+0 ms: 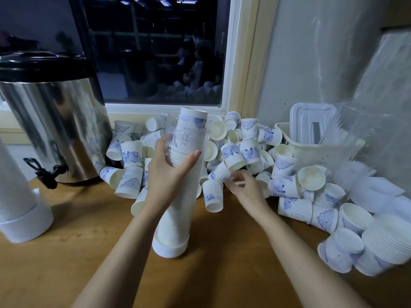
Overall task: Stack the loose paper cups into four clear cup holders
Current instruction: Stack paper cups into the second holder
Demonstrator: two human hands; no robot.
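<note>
A tall clear cup holder [178, 214] with a white base stands tilted on the wooden table, packed with stacked white paper cups up past its rim. My left hand [169, 174] grips the holder around its upper half. My right hand [244, 187] reaches into the pile of loose blue-patterned paper cups [242, 152] and its fingers pinch the rim of one cup [222, 174] there; motion blur hides the exact hold. A second filled cup holder [20, 205] stands at the left edge.
A steel drinks urn [55, 121] with a black tap stands at back left. A white plastic basket [315, 138] and crumpled clear wrap sit at back right. A nested cup stack [389, 241] lies at the right edge. The window is behind the pile.
</note>
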